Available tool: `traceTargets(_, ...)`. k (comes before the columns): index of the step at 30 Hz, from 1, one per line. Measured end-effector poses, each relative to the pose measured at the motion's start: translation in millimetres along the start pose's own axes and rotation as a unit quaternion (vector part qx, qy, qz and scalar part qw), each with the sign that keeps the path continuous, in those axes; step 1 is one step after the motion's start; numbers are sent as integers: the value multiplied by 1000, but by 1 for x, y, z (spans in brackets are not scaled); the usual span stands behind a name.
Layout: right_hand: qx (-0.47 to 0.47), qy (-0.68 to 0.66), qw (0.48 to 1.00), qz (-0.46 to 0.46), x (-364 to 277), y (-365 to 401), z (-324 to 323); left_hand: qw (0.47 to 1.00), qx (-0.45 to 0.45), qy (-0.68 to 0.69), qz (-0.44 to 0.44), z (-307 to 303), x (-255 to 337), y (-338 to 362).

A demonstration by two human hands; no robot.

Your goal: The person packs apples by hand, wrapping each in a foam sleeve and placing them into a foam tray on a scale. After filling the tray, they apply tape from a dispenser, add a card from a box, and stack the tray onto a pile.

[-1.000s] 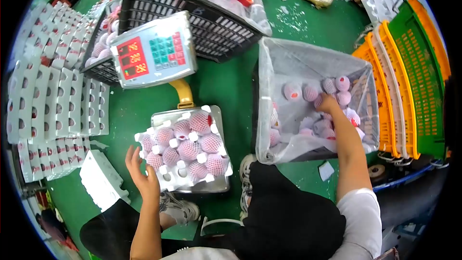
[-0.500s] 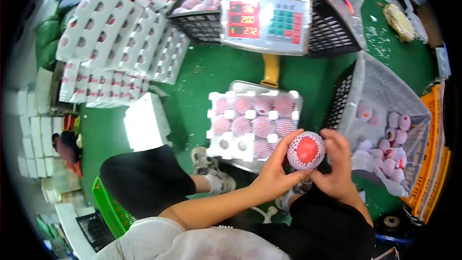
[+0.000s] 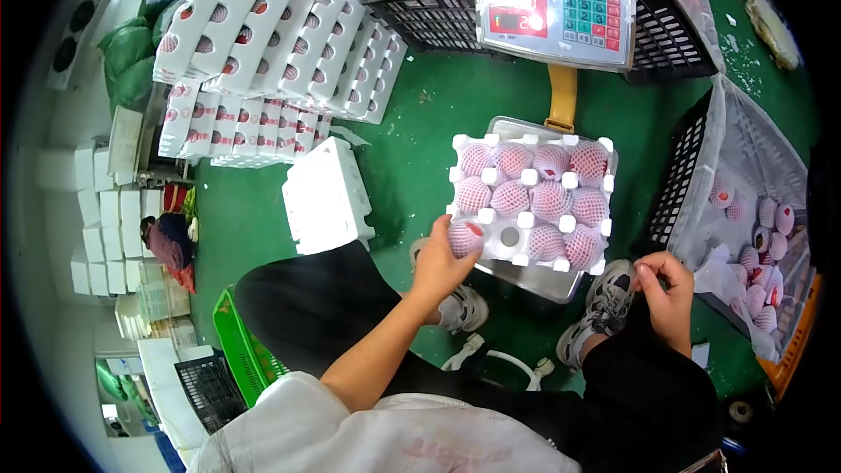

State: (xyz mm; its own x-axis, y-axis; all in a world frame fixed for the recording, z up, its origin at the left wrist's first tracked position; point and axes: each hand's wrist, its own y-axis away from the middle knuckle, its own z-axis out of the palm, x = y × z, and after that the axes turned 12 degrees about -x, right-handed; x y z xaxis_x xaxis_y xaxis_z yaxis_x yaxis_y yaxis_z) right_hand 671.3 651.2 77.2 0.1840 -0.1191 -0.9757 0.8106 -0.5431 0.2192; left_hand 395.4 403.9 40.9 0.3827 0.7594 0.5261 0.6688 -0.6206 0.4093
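Observation:
My left hand (image 3: 438, 264) is closed around a round red fruit (image 3: 466, 239) in a pink foam net. It holds the fruit at the front left corner of a white foam tray (image 3: 524, 260). Net-wrapped fruits (image 3: 550, 200) fill the tray's back and middle rows, and two more sit at the front right. Beside the held fruit, one round hollow shows bare. Under the tray lies the metal pan (image 3: 547, 284) of a scale. My right hand (image 3: 669, 302) is over my right knee, apart from the tray, fingers curled and thumb against them, with nothing visible in it.
The scale's display (image 3: 555, 13) stands behind the tray on a yellow post (image 3: 562, 98). On the right, a lined black crate (image 3: 679, 184) holds netted fruits. Stacked white foam trays (image 3: 263, 44) rise at the left, near a white foam piece (image 3: 324, 197). A green basket (image 3: 241, 346) stands beside my left leg.
Both hands were around the fruit at the tray's front right. My left hand has carried it to the front left corner. My right hand has let go and drawn away; the view has shifted.

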Motion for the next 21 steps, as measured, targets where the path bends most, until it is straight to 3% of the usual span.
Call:
traceTargets(1,-2,10,1000,-8,-2,-1,1,998,-6,-61,-10,2,6,-3)
traceTargets(4,4,58,998,-38,-5,0,1,988,66,-109,89,9,-1,-8)
traceTargets(5,12,88,995,-52,-5,2,-1,990,53,-121,58,6,1,-6)
traceTargets(6,27,122,990,-64,-5,5,-6,984,49,-153,81,6,-6,-7)
traceTargets(9,73,316,937,-132,-26,11,-36,947,5,-307,94,16,-11,-20)
traceTargets(10,90,388,903,-161,-29,13,-56,932,32,-330,147,25,-27,-26)
traceTargets(12,194,407,884,-122,-42,5,-104,936,22,-311,163,30,-34,-31)
traceTargets(14,262,249,931,-44,-31,-26,-174,941,62,-258,210,30,-36,-28)
traceTargets(16,262,344,901,-14,9,-64,-251,954,8,-246,171,21,-28,-26)
traceTargets(19,127,527,816,202,106,-102,-345,958,-65,-234,152,4,-12,-21)
traceTargets(20,64,561,785,256,128,-106,-360,954,-57,-245,163,4,-11,-18)
traceTargets(21,29,585,765,268,197,-116,-382,949,-49,-259,172,2,-12,-14)
